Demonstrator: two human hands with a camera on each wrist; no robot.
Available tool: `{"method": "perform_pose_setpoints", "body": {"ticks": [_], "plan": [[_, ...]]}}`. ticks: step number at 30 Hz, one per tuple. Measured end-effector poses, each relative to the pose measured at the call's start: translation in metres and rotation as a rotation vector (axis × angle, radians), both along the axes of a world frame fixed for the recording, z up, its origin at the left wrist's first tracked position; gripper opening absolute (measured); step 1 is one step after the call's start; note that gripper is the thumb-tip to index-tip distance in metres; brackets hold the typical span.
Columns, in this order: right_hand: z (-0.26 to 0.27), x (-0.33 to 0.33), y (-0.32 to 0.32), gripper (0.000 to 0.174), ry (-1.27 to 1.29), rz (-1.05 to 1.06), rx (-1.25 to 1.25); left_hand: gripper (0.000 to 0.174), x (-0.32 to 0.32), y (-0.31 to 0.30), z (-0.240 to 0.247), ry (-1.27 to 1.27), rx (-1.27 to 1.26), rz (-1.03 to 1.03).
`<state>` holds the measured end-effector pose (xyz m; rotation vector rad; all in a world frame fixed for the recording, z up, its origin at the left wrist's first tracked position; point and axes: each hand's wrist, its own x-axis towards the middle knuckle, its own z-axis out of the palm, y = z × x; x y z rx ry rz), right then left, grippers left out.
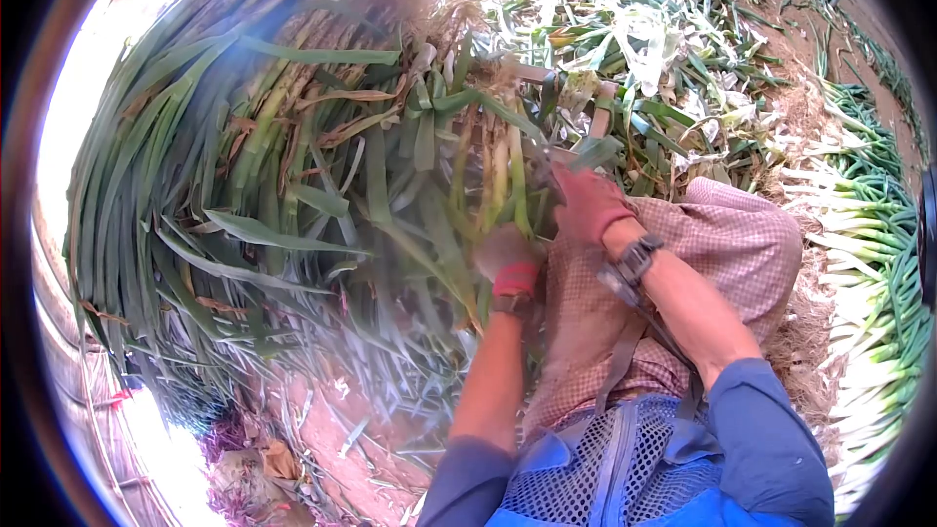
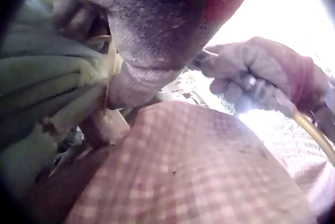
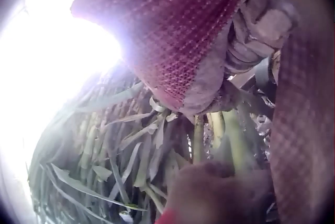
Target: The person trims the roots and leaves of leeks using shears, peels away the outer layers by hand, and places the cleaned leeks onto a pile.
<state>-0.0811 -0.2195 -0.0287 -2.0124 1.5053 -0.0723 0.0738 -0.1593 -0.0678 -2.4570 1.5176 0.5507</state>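
My left hand [image 1: 506, 256], in a grey-palmed red glove, grips several leek stalks [image 1: 501, 176] just below their green leaves, in front of my knee. In the left wrist view its fingers and thumb close round the pale green stalks [image 2: 47, 70]. To the right and a little farther forward is my right hand [image 1: 591, 205], gloved alike. Its fingers curl round a tool with a metal fitting [image 2: 272, 96], from which a yellow hose [image 2: 315, 134] trails. The tool's front end is mostly hidden by the glove.
A large heap of leeks [image 1: 264, 156] fills the left side, leaves toward me. Torn leaves and pale skins [image 1: 644, 39] litter the ground ahead. Along the right, trimmed leeks [image 1: 869, 234] lie in a row. A checked cloth [image 1: 673, 254] covers my lap.
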Motion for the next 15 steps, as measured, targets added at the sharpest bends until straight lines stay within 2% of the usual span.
{"method": "perform_pose_setpoints", "body": {"ticks": [2,4,7,9,14,15], "plan": [[0.010,-0.013,0.026,0.071,0.005,-0.014,-0.037,0.056,0.001,-0.004,0.010,0.054,0.037,0.028],[0.031,-0.026,0.054,0.071,-0.027,0.036,0.127,0.056,0.008,-0.003,0.008,0.106,0.073,0.052],[0.024,-0.046,0.099,0.073,-0.006,0.113,0.168,0.055,0.020,0.008,0.003,0.239,0.067,0.040],[0.040,-0.058,0.123,0.074,0.015,0.139,0.207,0.051,0.021,0.022,0.009,0.308,0.045,-0.009],[0.053,-0.077,0.162,0.072,0.003,0.161,0.244,0.052,0.017,0.054,0.011,0.340,0.104,0.036],[0.059,-0.078,0.165,0.075,0.031,0.213,0.314,0.052,0.015,0.062,0.011,0.357,0.092,0.051]]}}
